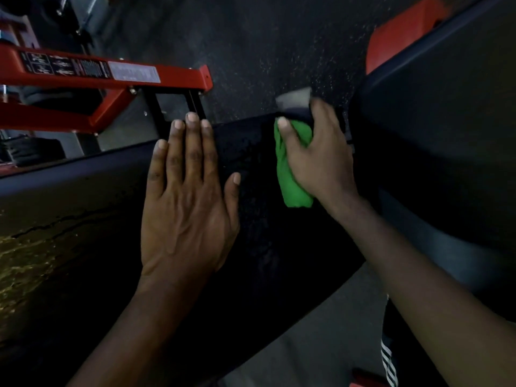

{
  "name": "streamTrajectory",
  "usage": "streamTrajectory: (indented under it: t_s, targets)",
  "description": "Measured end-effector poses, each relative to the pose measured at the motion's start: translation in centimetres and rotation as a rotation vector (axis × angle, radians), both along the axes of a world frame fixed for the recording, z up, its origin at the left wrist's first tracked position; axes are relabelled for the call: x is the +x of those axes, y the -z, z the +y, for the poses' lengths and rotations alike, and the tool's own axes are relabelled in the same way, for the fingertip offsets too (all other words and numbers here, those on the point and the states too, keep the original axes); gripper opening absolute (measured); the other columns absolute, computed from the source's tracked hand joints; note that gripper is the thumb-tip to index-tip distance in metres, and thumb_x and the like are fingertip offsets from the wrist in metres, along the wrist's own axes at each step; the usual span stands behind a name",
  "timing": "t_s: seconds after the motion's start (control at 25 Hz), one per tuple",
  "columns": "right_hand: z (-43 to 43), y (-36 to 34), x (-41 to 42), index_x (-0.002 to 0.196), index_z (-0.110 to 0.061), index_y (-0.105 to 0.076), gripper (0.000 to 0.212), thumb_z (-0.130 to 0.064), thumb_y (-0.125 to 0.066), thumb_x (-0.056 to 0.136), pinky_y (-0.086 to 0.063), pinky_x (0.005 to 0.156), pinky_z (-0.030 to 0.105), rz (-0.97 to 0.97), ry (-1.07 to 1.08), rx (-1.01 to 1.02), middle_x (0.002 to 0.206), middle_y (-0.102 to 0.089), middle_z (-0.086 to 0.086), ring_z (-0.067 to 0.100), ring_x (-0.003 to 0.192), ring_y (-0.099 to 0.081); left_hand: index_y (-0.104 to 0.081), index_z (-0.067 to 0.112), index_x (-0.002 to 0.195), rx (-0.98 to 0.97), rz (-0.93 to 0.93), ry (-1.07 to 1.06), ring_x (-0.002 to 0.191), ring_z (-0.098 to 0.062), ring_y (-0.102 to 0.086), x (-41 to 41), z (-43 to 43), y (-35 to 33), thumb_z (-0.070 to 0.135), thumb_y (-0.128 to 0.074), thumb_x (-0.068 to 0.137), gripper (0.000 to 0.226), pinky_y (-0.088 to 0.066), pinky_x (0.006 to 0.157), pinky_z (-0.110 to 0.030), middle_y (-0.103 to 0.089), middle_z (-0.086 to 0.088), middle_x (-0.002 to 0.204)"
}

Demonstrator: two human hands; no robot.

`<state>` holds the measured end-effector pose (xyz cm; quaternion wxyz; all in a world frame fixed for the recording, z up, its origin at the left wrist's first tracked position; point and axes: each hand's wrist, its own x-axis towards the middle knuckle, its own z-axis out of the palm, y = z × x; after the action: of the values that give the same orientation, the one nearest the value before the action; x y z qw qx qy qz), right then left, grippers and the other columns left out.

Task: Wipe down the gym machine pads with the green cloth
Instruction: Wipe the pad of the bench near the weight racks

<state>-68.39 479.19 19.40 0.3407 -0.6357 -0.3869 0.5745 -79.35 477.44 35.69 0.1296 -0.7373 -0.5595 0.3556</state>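
On black pad, left hand pressed flat, right hand clutching green cloth, half hidden beneath palm

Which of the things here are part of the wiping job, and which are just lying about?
Part of the job:
green cloth, gripped by the right hand; black pad under it; left hand, flat on that pad; second pad at the right.

Just lying about:
red frame with stickers; speckled floor; blurred grey thing beyond the right hand, unidentifiable.
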Motion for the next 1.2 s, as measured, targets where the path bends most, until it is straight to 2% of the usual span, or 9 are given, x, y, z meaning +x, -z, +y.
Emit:
streamTrajectory:
  t_s: [0.2, 0.36, 0.48, 0.68, 0.76, 0.84, 0.96, 1.04, 1.2]
  targets:
    - [4.9, 0.2, 0.6, 0.126, -0.022, -0.054, 0.043, -0.053, -0.053, 0.096, -0.029, 0.079, 0.027, -0.035, -0.228, 0.054, 0.122, -0.055, -0.009, 0.014, 0.113, -0.054, -0.007, -0.003, 0.158, 0.008, 0.003, -0.002, 0.155, -0.033, -0.006, 0.1, 0.1, 0.2, 0.043, -0.018, 0.107, 0.069, -0.003, 0.126, -0.044, -0.007, -0.022, 0.166]
    - [2.1, -2.0, 0.3, 0.117, -0.021, -0.058, 0.035, -0.050, -0.056, 0.095, -0.041, 0.083, 0.029, 0.051, -0.227, 0.349, 0.111, -0.055, -0.011, 0.009, 0.101, -0.055, -0.005, -0.004, 0.158, 0.008, 0.033, -0.009, 0.155, -0.034, -0.005, 0.3, 0.2, 0.2, 0.043, -0.017, 0.107, 0.069, -0.002, 0.126, -0.044, -0.006, -0.023, 0.166]
    - [4.0, -0.1, 1.0, 0.124, -0.019, -0.057, 0.044, -0.053, -0.055, 0.096, -0.043, 0.082, 0.026, 0.045, -0.261, 0.236, 0.114, -0.054, -0.010, 0.007, 0.102, -0.054, -0.005, -0.004, 0.157, -0.001, 0.035, -0.010, 0.155, -0.035, -0.005, 0.4, 0.2, 0.2, 0.042, -0.016, 0.108, 0.069, -0.002, 0.126, -0.044, -0.005, -0.024, 0.165]
    - [3.7, 0.1, 0.4, 0.126, -0.019, -0.058, 0.043, -0.051, -0.052, 0.098, -0.043, 0.085, 0.027, 0.021, -0.134, 0.149, 0.116, -0.057, -0.009, 0.008, 0.106, -0.055, -0.004, -0.005, 0.157, 0.006, 0.030, -0.001, 0.155, -0.033, -0.003, 0.4, 0.1, 0.3, 0.040, -0.015, 0.108, 0.067, -0.002, 0.126, -0.044, -0.005, -0.024, 0.165]
    - [1.2, -1.5, -0.2, 0.134, -0.014, -0.054, 0.044, -0.043, -0.052, 0.101, -0.042, 0.100, 0.026, 0.071, -0.076, 0.182, 0.126, -0.055, -0.004, 0.009, 0.120, -0.050, -0.007, -0.005, 0.157, 0.013, 0.010, -0.013, 0.155, -0.033, -0.005, 0.4, 0.2, 0.4, 0.037, -0.017, 0.107, 0.066, -0.001, 0.126, -0.043, -0.007, -0.024, 0.165]
    - [-1.9, -3.3, -0.8, 0.147, -0.013, -0.044, 0.052, -0.038, -0.052, 0.102, -0.032, 0.117, 0.035, 0.133, -0.050, 0.180, 0.149, -0.046, 0.004, 0.016, 0.143, -0.035, -0.012, -0.005, 0.157, 0.008, -0.044, -0.029, 0.155, -0.032, -0.008, 0.4, 0.4, 0.0, 0.033, -0.022, 0.106, 0.065, -0.002, 0.126, -0.042, -0.012, -0.024, 0.165]
    - [-7.3, -5.4, -1.3, 0.144, -0.023, -0.045, 0.045, -0.035, -0.053, 0.102, -0.027, 0.120, 0.049, 0.183, -0.078, 0.208, 0.154, -0.043, -0.003, 0.016, 0.151, -0.024, -0.022, -0.003, 0.156, -0.037, -0.102, -0.052, 0.154, -0.031, -0.015, 0.2, 1.2, -2.1, 0.031, -0.025, 0.102, 0.064, -0.005, 0.125, -0.041, -0.020, -0.020, 0.164]
    - [-9.1, -6.2, -1.5, 0.142, -0.022, -0.050, 0.043, -0.034, -0.056, 0.101, -0.024, 0.121, 0.052, 0.208, -0.092, 0.181, 0.153, -0.043, -0.008, 0.013, 0.151, -0.021, -0.021, -0.001, 0.157, -0.046, -0.063, -0.071, 0.154, -0.031, -0.013, -0.7, 1.7, -4.4, 0.036, -0.023, 0.102, 0.066, -0.005, 0.125, -0.041, -0.017, -0.019, 0.165]
    - [-4.2, -8.0, -3.1, 0.144, -0.019, -0.049, 0.047, -0.036, -0.057, 0.101, -0.030, 0.117, 0.053, 0.173, 0.030, 0.146, 0.152, -0.045, -0.007, 0.015, 0.149, -0.027, -0.017, 0.005, 0.159, -0.054, 0.002, -0.056, 0.153, -0.033, -0.015, -2.5, 1.5, -7.3, 0.041, -0.021, 0.103, 0.066, -0.008, 0.125, -0.045, -0.017, -0.020, 0.165]
